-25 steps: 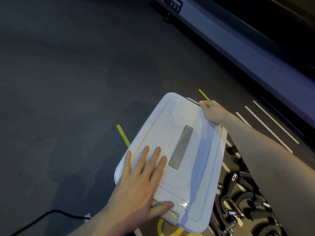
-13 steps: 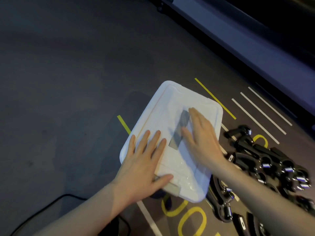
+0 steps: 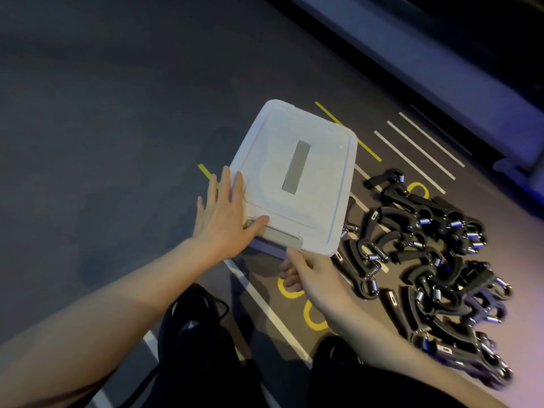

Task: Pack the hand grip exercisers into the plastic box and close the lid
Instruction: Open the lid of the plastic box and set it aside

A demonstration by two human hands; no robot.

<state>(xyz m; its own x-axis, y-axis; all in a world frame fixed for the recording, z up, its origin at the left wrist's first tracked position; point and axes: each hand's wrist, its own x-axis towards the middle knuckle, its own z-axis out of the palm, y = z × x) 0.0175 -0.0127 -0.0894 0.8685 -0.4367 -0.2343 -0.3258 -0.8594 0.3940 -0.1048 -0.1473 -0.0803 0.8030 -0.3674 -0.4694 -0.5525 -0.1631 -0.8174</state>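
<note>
A white plastic box with its lid (image 3: 312, 201) on stands on the dark floor; a grey strip runs down the lid's middle. My left hand (image 3: 225, 213) lies flat against the lid's near left edge, fingers spread, thumb by the grey latch (image 3: 282, 238). My right hand (image 3: 312, 278) is just below the box's near edge, fingers reaching under it beside the latch, holding nothing that I can see. A pile of several black hand grip exercisers (image 3: 435, 260) with metal springs lies on the floor to the right of the box.
Yellow and white lines (image 3: 421, 145) and yellow rings (image 3: 315, 316) mark the floor. A long grey machine base (image 3: 441, 72) runs along the upper right. My dark-clad knees (image 3: 200, 357) are at the bottom edge.
My right hand left the lid's top and came down to the box's near edge. My left hand slid to the lid's left side. The view shifted, showing more of the exercisers.
</note>
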